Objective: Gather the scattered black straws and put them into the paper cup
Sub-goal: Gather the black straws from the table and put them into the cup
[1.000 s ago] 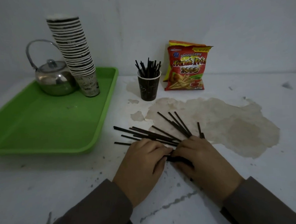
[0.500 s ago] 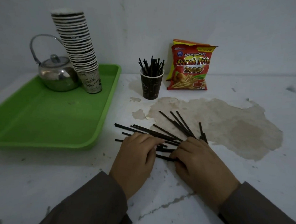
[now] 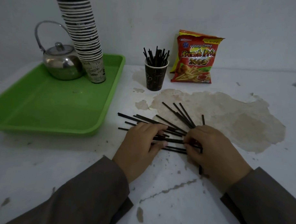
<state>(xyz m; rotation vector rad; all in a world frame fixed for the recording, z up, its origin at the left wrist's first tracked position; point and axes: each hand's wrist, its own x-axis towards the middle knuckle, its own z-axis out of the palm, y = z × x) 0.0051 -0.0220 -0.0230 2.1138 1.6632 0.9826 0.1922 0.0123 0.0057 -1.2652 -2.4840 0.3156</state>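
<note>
1. The left hand (image 3: 141,145) lies palm down in the lower centre of the frame, its fingers and thumb curled around the ends of several black straws (image 3: 171,126).
2. The right hand (image 3: 212,149) lies just right of it, fingertips pinching the other ends of the same few straws; one straw pokes out beneath its palm.
3. The remaining straws fan out on the table (image 3: 45,165) above both hands, pointing up and left, across a brownish worn patch (image 3: 236,118).
4. The paper cup (image 3: 155,75) stands upright above the fan, centre frame, already holding a bunch of straws.
5. A red snack bag (image 3: 197,59) leans on the wall just right of the cup.
6. Upper left, a green tray (image 3: 43,107) carries a metal kettle (image 3: 61,64) and a tall stack of cups (image 3: 86,38), touching each other.
</note>
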